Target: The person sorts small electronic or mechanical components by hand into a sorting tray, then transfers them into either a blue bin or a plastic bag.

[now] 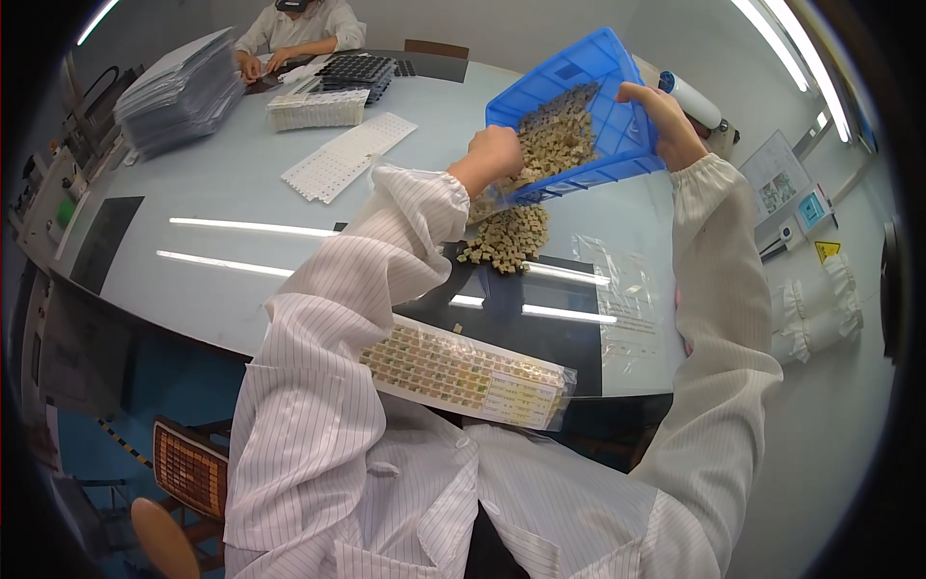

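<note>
A blue plastic bin [627, 135], tilted toward me, holds a heap of small tan block-like pieces [564, 130]. My right hand [666, 121] grips the bin's right side, thumb over the rim. At the bin's left edge, my left hand [494, 154] is closed in a fist; what it holds is hidden. Something clear, like plastic film [485, 205], shows just below that fist. Under the bin's lower edge, a pile of the same pieces [511, 239] rests on the table. Closer to my body lies a white sheet with rows of small tan pieces [463, 372], partly in clear plastic.
On the table [222, 193] are a white perforated sheet [349, 154], a bundle of pale strips [318, 109], stacked black trays [355, 75] and a tall pile of plastic-covered sheets [181, 92]. A clear plastic bag [622, 299] lies at right. Across the table sits another person [309, 29].
</note>
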`<state>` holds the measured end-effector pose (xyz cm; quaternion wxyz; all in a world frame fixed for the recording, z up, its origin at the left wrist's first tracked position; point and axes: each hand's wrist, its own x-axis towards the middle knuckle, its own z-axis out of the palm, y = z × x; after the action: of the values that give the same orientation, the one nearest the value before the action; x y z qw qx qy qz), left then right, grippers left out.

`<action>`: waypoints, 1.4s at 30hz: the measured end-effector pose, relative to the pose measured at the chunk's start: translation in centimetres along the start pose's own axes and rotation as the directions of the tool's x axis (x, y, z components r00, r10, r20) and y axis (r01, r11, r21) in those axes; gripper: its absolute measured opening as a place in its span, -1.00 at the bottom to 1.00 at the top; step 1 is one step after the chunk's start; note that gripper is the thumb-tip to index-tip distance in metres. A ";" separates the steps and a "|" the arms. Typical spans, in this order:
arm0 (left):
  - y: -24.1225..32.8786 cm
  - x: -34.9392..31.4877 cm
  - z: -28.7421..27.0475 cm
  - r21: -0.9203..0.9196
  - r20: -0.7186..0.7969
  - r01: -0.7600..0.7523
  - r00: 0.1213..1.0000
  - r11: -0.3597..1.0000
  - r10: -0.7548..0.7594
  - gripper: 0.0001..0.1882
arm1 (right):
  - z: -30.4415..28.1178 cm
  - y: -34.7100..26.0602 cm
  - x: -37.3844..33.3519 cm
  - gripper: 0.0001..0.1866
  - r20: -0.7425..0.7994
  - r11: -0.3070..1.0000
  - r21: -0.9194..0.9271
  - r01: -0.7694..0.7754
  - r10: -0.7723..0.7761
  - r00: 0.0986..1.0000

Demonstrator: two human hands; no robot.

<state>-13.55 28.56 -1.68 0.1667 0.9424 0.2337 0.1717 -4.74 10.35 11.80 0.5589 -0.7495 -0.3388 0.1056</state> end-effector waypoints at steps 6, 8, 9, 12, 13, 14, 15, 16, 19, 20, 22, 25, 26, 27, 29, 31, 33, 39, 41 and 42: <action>-0.1 0.0 -0.1 0.037 0.033 0.004 0.999 0.999 -0.006 -0.86 | -0.1 0.2 0.4 -0.58 -0.002 1.000 0.022 -0.004 0.004 1.000; 0.0 -0.1 -0.4 0.045 0.032 0.003 0.999 0.999 -0.004 -0.85 | -0.2 0.3 0.5 -0.55 -0.019 1.000 0.008 -0.007 0.007 1.000; 0.1 -0.1 -0.6 0.062 0.059 0.017 0.998 0.998 -0.021 -0.84 | 0.0 0.2 0.5 -0.53 -0.033 1.000 -0.005 -0.008 0.007 0.999; 0.4 -0.2 -0.8 0.145 0.068 0.036 0.997 0.989 -0.047 -0.81 | 0.0 0.2 0.6 -0.48 -0.018 1.000 -0.008 -0.013 0.013 1.000; 0.6 -0.2 -0.8 0.210 0.049 0.043 0.997 0.977 -0.054 -0.78 | -0.1 0.3 0.7 -0.48 -0.020 1.000 -0.007 -0.015 0.014 1.000; 0.6 -0.2 -0.9 0.212 0.052 0.041 0.997 0.976 -0.053 -0.78 | -0.1 0.3 0.8 -0.56 -0.023 1.000 -0.013 -0.012 0.011 1.000; 0.6 -0.2 -1.2 0.265 0.071 0.041 0.996 0.963 -0.062 -0.77 | -0.1 0.4 0.9 -0.64 -0.027 1.000 -0.018 -0.009 0.009 1.000; 0.7 -0.1 -1.3 0.317 0.091 0.039 0.993 0.948 -0.071 -0.75 | -0.1 0.5 0.9 -0.64 -0.030 1.000 -0.016 -0.011 0.011 0.999; 0.1 0.3 -0.8 0.355 0.049 0.052 0.996 0.934 -0.074 -0.75 | 0.7 0.1 1.0 -0.63 -0.035 0.999 -0.037 0.005 -0.007 0.999; 0.0 0.4 -0.6 0.356 0.050 0.051 0.996 0.933 -0.073 -0.75 | 0.9 -0.3 0.9 -0.63 -0.038 0.998 -0.067 0.015 -0.018 0.999; -0.4 0.6 -0.3 0.372 -0.041 0.035 0.999 0.927 -0.021 -0.76 | 1.0 -0.6 1.2 -0.63 -0.040 0.995 -0.096 0.025 -0.029 0.999; -0.1 0.5 -0.4 0.370 -0.037 0.019 0.999 0.929 -0.006 -0.79 | 0.6 -0.5 1.8 -0.64 0.028 0.995 -0.063 0.071 -0.069 0.997; -0.3 0.5 -0.6 0.370 -0.037 0.022 0.999 0.929 -0.009 -0.79 | 0.7 -0.7 1.8 -0.63 0.037 0.993 -0.074 0.087 -0.084 0.996; -0.4 0.4 -0.8 0.365 -0.054 0.036 0.998 0.930 -0.017 -0.80 | 0.9 -1.0 1.8 -0.63 0.046 0.991 -0.085 0.103 -0.100 0.994; -0.8 0.3 -1.1 0.359 -0.073 0.052 0.997 0.932 -0.027 -0.80 | 1.3 -1.4 1.4 -0.57 0.040 0.990 -0.074 0.123 -0.120 0.992; -1.4 0.1 -1.3 0.317 -0.101 0.074 0.994 0.945 -0.044 -0.81 | 1.9 -1.6 1.2 -0.51 0.033 0.987 -0.065 0.145 -0.143 0.989; -1.5 -0.3 -1.6 0.310 -0.104 0.061 0.994 0.949 -0.030 -0.81 | 2.0 -1.9 1.2 -0.44 -0.019 0.984 -0.097 0.150 -0.152 0.988; -2.2 -1.1 -1.8 0.242 -0.127 0.066 0.991 0.968 -0.036 -0.81 | 3.2 -3.6 0.0 -0.29 -0.018 0.972 -0.165 0.169 -0.174 0.985; -2.3 -1.2 -1.9 0.227 -0.130 0.071 0.991 0.971 -0.042 -0.81 | 3.4 -3.8 -0.1 -0.28 -0.015 0.973 -0.155 0.172 -0.176 0.984; -2.3 -1.2 -2.1 0.231 -0.125 0.070 0.991 0.970 -0.041 -0.80 | 3.5 -4.0 -0.1 -0.26 -0.014 0.975 -0.142 0.173 -0.177 0.984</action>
<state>-16.25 30.35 -1.04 0.0443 0.9366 0.2882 0.1942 -8.25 13.49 14.18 0.5165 -0.7553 -0.4027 0.0221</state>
